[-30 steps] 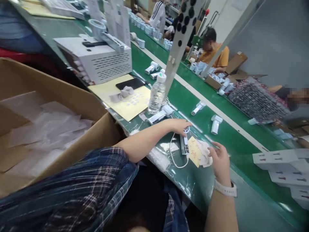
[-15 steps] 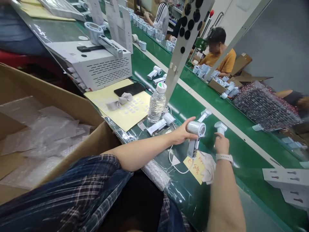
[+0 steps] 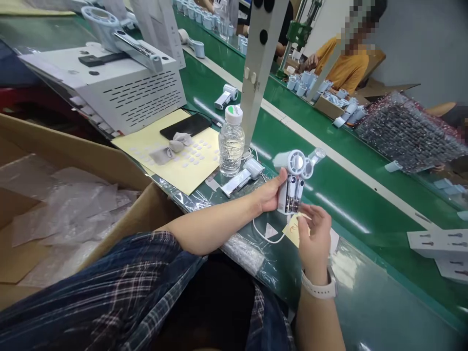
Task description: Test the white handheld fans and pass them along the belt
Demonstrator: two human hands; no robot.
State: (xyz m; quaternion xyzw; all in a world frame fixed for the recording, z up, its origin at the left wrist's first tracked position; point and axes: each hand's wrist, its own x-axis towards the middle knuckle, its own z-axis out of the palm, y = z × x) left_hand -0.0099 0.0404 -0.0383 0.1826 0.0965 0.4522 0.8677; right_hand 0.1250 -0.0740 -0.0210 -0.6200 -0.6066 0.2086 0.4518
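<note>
My left hand (image 3: 272, 192) is wrapped around a light blue handheld fan (image 3: 295, 162), its handle uncovered so that the inner parts show. Close against it on the right is a second handheld fan (image 3: 307, 169), also with an open-fronted handle; the two stand side by side, nearly upright. Right of the handles' lower ends, my right hand (image 3: 315, 226) has its thumb and fingers apart with nothing visible between them. Just behind the pair shows the pale head of another fan (image 3: 319, 155). Below lie a yellow note (image 3: 292, 230) with red writing and a white cable (image 3: 268, 240).
Left of my hands are another fan (image 3: 243, 178), a water bottle (image 3: 231, 144), and a yellow sheet (image 3: 186, 183) with small white pieces. A white metal box (image 3: 146, 97) stands farther left, beside a cardboard box (image 3: 146, 204) of clear bags. Beyond a post (image 3: 258, 73), co-workers sit.
My right hand has brought a fan from the belt beside the one in my left hand, then let go and drawn back. My left hand has turned its fan's open handle toward me.
</note>
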